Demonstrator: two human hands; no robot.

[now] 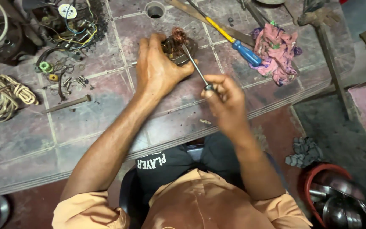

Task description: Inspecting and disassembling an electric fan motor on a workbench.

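Left hand [157, 68] clamps a copper-wound motor part [178, 46] on the tiled surface [85, 123]; right hand [225, 101] grips a thin screwdriver [195, 68] against it. Blue-handled screwdriver [234, 40] and pink rag [276, 51] lie beside.

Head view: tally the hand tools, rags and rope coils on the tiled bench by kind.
Screwdrivers: 2 (one in the right hand, tip on the motor coil under the left hand; a blue-handled one)
Rag: 1
Rope coil: 1
Total: 4

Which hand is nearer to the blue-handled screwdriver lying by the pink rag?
Right. The right hand sits just below and left of the blue-handled screwdriver, gripping a thin metal tool. The left hand is farther left, holding the copper-wound motor part.
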